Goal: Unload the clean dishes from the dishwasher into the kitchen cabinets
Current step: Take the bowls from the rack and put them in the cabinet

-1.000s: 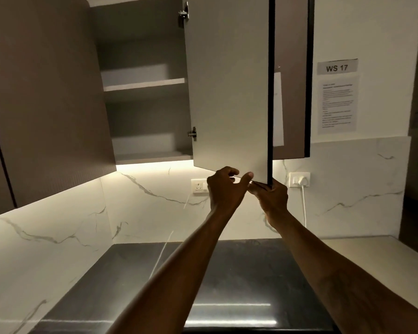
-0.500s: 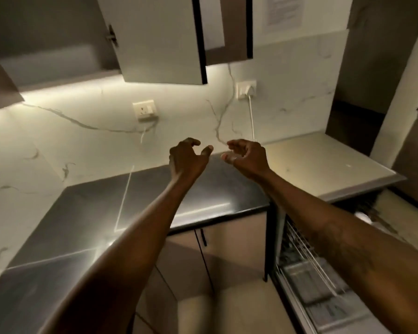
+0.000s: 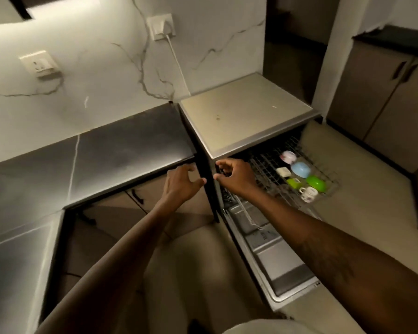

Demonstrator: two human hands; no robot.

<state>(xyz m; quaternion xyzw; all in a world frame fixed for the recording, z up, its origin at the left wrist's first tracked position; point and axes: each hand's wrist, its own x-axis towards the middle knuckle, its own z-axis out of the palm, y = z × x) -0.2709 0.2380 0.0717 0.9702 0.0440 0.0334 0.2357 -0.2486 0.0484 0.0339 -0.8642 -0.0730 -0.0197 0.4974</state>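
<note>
Dishwasher rack (image 3: 268, 163) partly hidden behind right hand (image 3: 237, 175)

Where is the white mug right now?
Head view, right side: the white mug sits at the outer end of the pulled-out rack, beside the green bowl.

Wire rack (image 3: 267, 165) sticks out from under dishwasher top (image 3: 244, 112), over open door (image 3: 282, 259). On rack, all at far-right end, close together: pink-white bowl (image 3: 288, 156), blue bowl (image 3: 300, 169), cream sq. dish (image 3: 283, 171), lime container (image 3: 294, 182), green bowl (image 3: 316, 183), white mug (image 3: 309, 194) at outer corner. Dark counter (image 3: 121, 150) adj. on left.
</note>
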